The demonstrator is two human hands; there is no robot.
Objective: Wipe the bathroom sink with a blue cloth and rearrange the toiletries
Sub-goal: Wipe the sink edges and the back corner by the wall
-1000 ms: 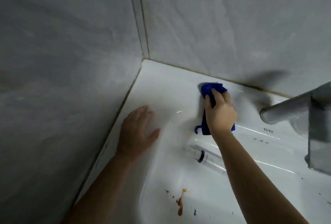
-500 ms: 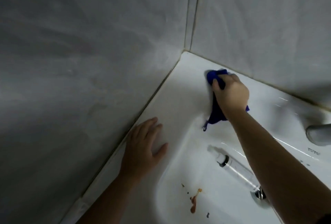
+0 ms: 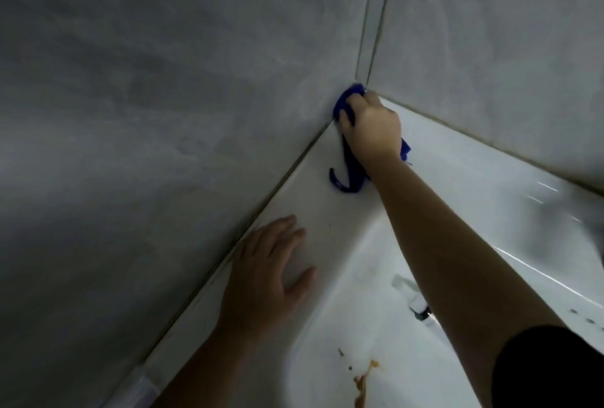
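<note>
Blue cloth (image 3: 348,159) bunched under right hand (image 3: 371,128), fingers curled tight around it, pressed into far corner of white sink (image 3: 464,185) rim where grey tiled walls (image 3: 163,97) meet; loose tail trailing back along ledge. Right arm stretched long across basin. Left hand (image 3: 264,280) flat on left ledge, fingers spread, gripping nothing, just beside wall seam. Clear syringe (image 3: 412,298) partly hidden under right forearm. Brown stain (image 3: 364,381) low in basin, open white ledge between hands
</note>
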